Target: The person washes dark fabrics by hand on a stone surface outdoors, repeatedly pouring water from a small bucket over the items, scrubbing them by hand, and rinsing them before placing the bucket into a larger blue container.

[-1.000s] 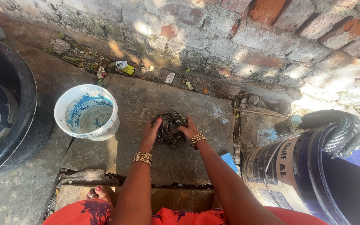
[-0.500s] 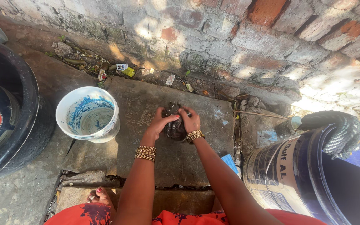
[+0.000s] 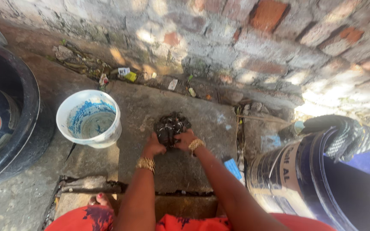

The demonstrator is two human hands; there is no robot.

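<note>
A dark, wet, bunched-up cloth (image 3: 171, 126) lies on a grey stone slab (image 3: 202, 162) in front of me. My left hand (image 3: 154, 147) grips its near left side and my right hand (image 3: 185, 140) grips its near right side, both fists pressed down on it. Gold bangles ring both wrists. The far part of the cloth sticks out beyond my knuckles.
A small white bucket (image 3: 89, 118) with blue stains stands left of the slab. A big black tub (image 3: 9, 111) is at far left. A large blue drum (image 3: 322, 179) with a rope-wrapped handle stands at right. A brick wall (image 3: 236, 38) with litter at its foot runs behind.
Both hands first lay spread on the cloth, then lifted and bunched it, and now press it down on the slab closer to me.
</note>
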